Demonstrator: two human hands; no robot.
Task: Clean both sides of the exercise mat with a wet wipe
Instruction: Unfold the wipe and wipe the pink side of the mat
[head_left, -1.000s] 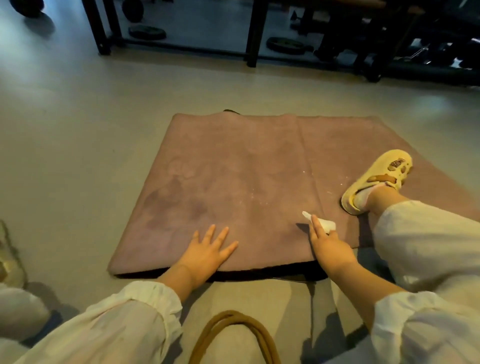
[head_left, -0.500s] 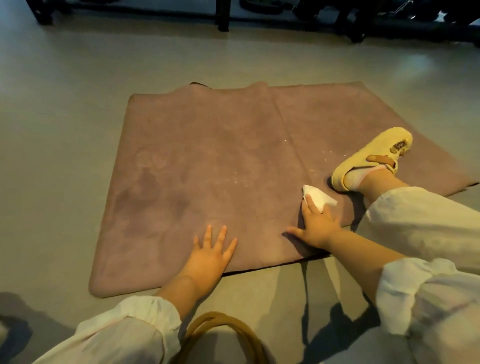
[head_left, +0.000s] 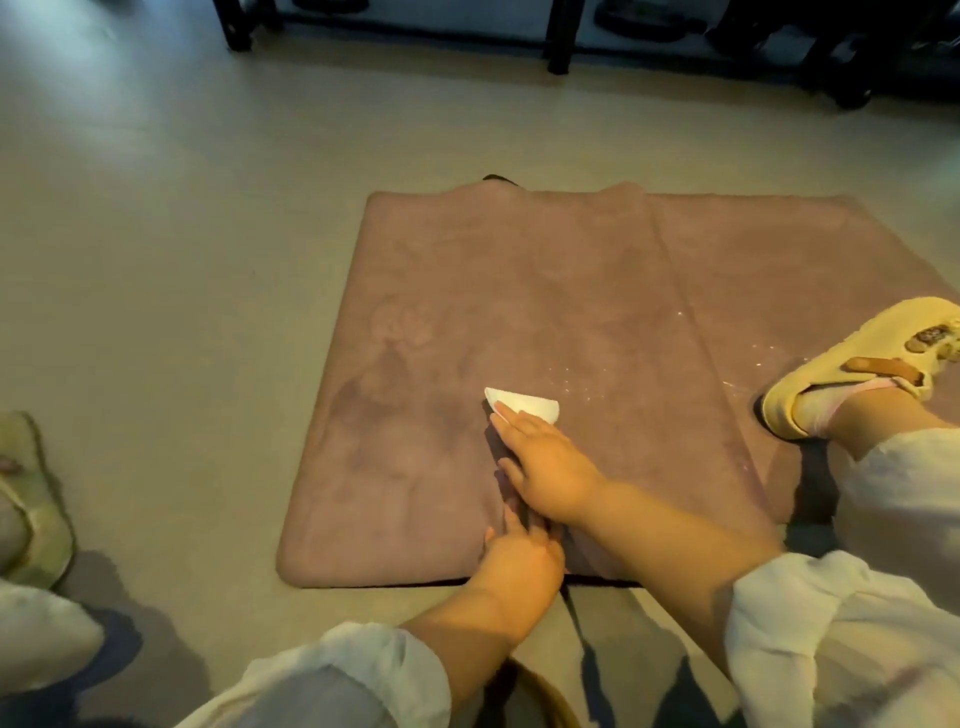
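A pale grey floor (head_left: 182, 249) runs back to dark equipment frames. On it lies the mauve exercise mat (head_left: 519, 312), spread flat with a crease down its right half. A yellow sandal (head_left: 852, 364) rests on the mat's right side. The right hand (head_left: 545, 462) presses flat on the white wet wipe (head_left: 530, 405) mid-mat. The left hand (head_left: 519, 561) rests at the near edge, just below the right, fingers seemingly extended though partly hidden.

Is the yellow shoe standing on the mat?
Yes, the yellow shoe rests on the right part of the mat.
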